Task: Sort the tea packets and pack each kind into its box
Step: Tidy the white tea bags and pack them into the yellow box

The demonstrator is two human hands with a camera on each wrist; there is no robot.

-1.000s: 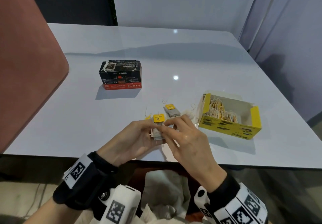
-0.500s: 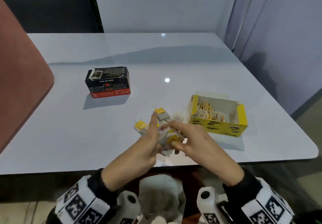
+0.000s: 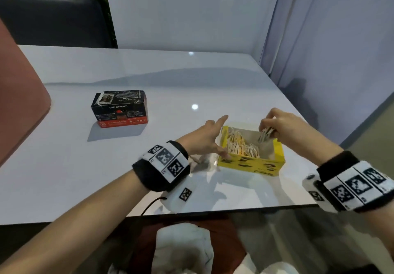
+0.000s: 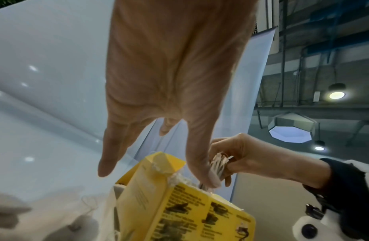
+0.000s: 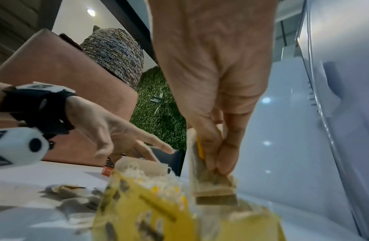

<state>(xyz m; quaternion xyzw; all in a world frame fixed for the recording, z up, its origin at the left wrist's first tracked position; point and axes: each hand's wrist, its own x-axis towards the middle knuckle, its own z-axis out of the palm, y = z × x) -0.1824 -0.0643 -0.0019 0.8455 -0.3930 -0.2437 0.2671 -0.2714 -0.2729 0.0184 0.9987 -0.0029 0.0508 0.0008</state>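
An open yellow box [image 3: 251,163] stands on the white table [image 3: 64,177] at the front right, with stringed tea bags [image 3: 241,147] heaped in its left half. My right hand [image 3: 267,129] pinches a stack of tea bags [image 3: 264,136] upright over the box's right half; in the right wrist view the stack [image 5: 212,184] hangs just above the rim. My left hand [image 3: 215,137] has straight fingers and touches the box's left end. A closed black and red box [image 3: 120,109] sits further left. Loose packets [image 5: 72,195] lie left of the yellow box.
A pink chair back [image 3: 19,103] stands along the table's left side. A pale partition [image 3: 319,39] runs close behind the yellow box on the right. The table's near edge [image 3: 213,213] passes just under my wrists, with white cloth [image 3: 183,250] below it.
My right hand has carried the stack from the table's front to above the yellow box. My left hand let go of the stack and moved to the box's left end.
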